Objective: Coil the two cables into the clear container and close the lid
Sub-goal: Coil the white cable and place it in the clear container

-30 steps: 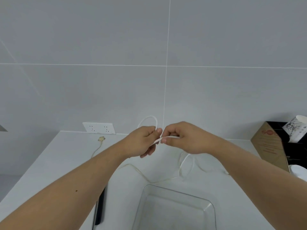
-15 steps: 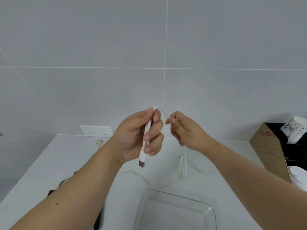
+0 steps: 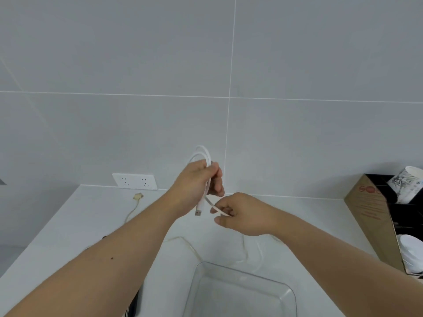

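My left hand (image 3: 196,181) is raised above the white counter and grips a white cable (image 3: 204,154) folded into loops that stick up above the fist; its USB plug (image 3: 198,211) hangs below the hand. My right hand (image 3: 245,213) sits just lower right and pinches the same cable's free run, which trails down to the counter (image 3: 258,248). A second, thinner cable (image 3: 131,213) with a yellowish plug lies on the counter at the left. The clear container (image 3: 242,294) stands open at the bottom centre with nothing inside. No lid is in view.
A white wall socket (image 3: 135,181) sits at the counter's back edge. A brown cardboard box (image 3: 373,220) and a black rack with a paper cup (image 3: 409,181) stand at the right. A dark object (image 3: 135,303) lies by the container's left side.
My left hand has gained a second loop of white cable. My right hand moved from beside the loop's top down to below the left hand, drawing the cable's free run with it.
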